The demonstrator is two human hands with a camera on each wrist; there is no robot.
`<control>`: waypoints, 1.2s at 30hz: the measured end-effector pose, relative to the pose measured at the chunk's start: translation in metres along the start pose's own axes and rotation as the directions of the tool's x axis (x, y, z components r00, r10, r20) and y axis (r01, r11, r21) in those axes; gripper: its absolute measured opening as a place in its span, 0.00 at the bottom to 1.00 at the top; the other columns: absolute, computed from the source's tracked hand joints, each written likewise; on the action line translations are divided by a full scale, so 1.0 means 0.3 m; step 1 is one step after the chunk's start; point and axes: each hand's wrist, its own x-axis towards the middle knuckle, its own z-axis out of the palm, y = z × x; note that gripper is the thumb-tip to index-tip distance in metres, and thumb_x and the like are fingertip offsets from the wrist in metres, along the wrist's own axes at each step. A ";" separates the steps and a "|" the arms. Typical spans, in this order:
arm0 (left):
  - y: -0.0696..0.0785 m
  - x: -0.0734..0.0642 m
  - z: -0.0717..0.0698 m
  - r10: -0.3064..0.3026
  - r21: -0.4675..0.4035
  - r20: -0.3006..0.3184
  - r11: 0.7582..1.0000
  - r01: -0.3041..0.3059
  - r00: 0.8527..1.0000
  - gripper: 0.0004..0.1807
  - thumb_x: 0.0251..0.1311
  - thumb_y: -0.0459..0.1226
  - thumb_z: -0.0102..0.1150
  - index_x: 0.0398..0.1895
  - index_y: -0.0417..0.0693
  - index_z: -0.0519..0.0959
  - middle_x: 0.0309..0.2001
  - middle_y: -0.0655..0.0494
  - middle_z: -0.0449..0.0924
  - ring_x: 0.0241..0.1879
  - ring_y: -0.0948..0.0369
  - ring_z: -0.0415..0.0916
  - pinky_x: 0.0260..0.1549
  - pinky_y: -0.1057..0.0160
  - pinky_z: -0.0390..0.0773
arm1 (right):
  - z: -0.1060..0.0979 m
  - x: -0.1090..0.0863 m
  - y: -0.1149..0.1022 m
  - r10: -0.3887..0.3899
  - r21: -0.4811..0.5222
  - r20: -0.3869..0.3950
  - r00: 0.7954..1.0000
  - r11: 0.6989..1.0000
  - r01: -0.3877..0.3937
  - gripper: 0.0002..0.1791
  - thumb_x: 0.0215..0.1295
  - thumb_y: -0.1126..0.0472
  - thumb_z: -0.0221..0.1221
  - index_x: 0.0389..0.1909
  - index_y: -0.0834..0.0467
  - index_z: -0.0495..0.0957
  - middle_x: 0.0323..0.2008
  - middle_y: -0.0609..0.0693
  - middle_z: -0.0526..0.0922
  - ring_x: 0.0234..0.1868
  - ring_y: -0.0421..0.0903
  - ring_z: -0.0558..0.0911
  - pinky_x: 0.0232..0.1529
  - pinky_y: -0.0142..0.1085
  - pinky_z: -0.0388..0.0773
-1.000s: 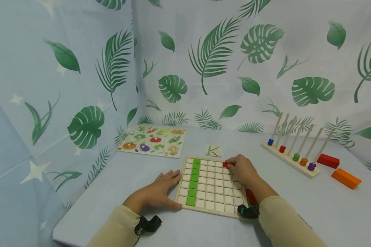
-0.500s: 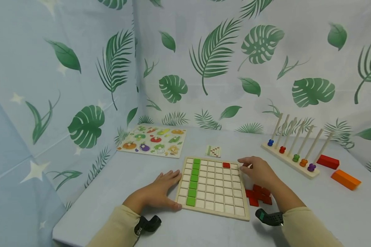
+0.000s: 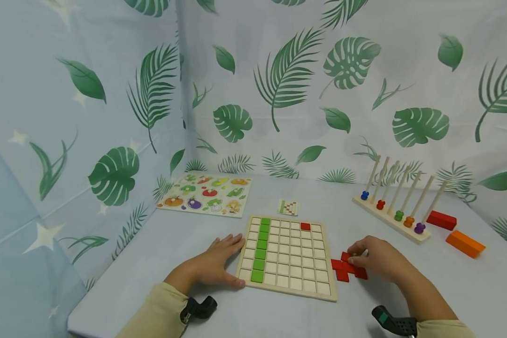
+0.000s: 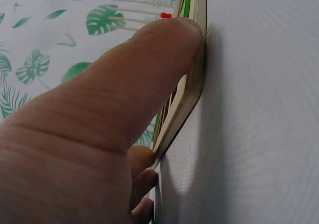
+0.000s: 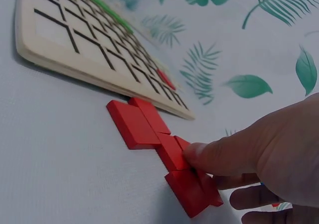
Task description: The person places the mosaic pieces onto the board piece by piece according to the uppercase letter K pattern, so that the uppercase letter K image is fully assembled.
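A wooden grid board (image 3: 289, 292) lies flat, with a column of green tiles (image 3: 259, 254) along its left side and one red tile (image 3: 305, 226) in the top row. Against its left edge rests my left hand (image 3: 209, 265), fingers spread. In the left wrist view the thumb (image 4: 164, 50) presses on the board's corner. Off the right edge lies a cluster of loose red square tiles (image 5: 132, 124), some overlapping. My right hand (image 3: 382, 258) pinches at one of these tiles with thumb and index finger; the index fingertip is hidden in the right wrist view.
Behind the board lies a small pattern card (image 3: 288, 207). A vegetable puzzle board (image 3: 207, 192) sits at the back left. At the right stand a peg rack (image 3: 390, 218) with coloured bear beads, a red block (image 3: 441, 219) and an orange block (image 3: 465, 244).
My right hand has let go of a red tile in the board's top row and moved right and nearer to the loose red tiles. The left hand has stayed at the board's edge.
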 end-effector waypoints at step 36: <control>-0.006 0.002 0.003 0.003 0.002 0.006 1.000 -0.003 1.000 0.64 0.49 0.64 0.73 0.83 0.48 0.51 0.82 0.55 0.43 0.80 0.53 0.34 0.75 0.49 0.33 | 0.072 0.097 -0.137 -0.062 0.158 -0.256 0.965 0.982 0.105 0.05 0.70 0.61 0.64 0.44 0.58 0.84 0.38 0.50 0.83 0.37 0.50 0.76 0.35 0.39 0.78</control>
